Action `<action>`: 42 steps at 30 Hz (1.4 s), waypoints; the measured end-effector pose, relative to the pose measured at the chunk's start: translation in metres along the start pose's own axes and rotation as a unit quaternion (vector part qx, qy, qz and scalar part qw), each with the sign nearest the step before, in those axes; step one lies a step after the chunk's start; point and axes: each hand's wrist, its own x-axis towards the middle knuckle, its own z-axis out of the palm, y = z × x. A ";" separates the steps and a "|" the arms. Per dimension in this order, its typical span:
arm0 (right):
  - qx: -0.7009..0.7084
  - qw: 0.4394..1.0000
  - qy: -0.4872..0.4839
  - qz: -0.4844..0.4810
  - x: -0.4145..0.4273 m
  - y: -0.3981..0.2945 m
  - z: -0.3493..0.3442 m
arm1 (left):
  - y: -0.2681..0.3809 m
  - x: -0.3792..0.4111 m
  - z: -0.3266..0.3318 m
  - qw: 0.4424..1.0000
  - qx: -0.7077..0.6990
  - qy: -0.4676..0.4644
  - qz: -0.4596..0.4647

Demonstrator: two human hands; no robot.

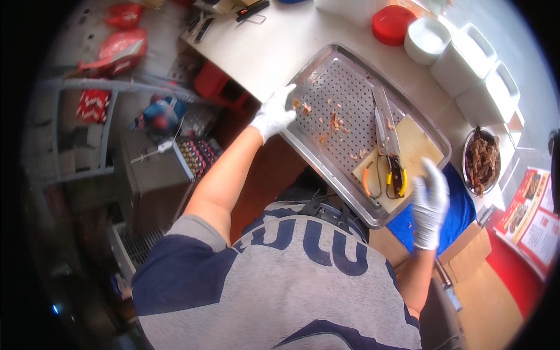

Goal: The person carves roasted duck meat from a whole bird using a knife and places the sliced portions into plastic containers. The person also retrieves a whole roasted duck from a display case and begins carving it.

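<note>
My left hand (274,113), in a white glove, is at the left end of a perforated metal tray (337,87). Its thumb and forefinger are spread at the rim, near a small brown scrap (296,103). My right hand (431,201), also gloved, hovers with fingers apart beside the tray's right end, holding nothing. Inside the tray lies a pale cutting board (422,144). A broad-bladed knife (388,127) with a dark handle and scissors (366,179) with orange and yellow grips lie partly across the board. Scattered meat scraps (336,122) dot the perforated surface.
An oval metal dish of shredded brown meat (482,159) stands to the right. White containers (466,59) and a red round container (393,25) line the table's far side. Blue cloth or plastic (457,208) and an open cardboard box (470,251) lie below the tray's right end.
</note>
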 end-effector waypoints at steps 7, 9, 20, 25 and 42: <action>-0.254 0.961 -0.091 0.064 0.004 -0.012 0.165 | -0.045 0.008 0.044 0.979 0.070 -0.093 0.170; -0.259 0.950 -0.093 0.146 0.009 -0.019 0.189 | -0.048 0.016 0.038 0.971 0.028 -0.081 0.224; -0.149 0.982 -0.092 0.069 0.074 -0.042 0.298 | -0.069 0.029 0.042 0.943 -0.274 -0.157 0.102; -0.154 0.987 -0.042 -0.031 0.072 -0.009 0.312 | -0.078 0.035 0.048 0.942 -0.275 -0.155 0.109; -0.244 0.917 0.230 0.215 0.089 0.106 -0.131 | -0.006 0.017 0.072 0.935 0.050 -0.071 0.345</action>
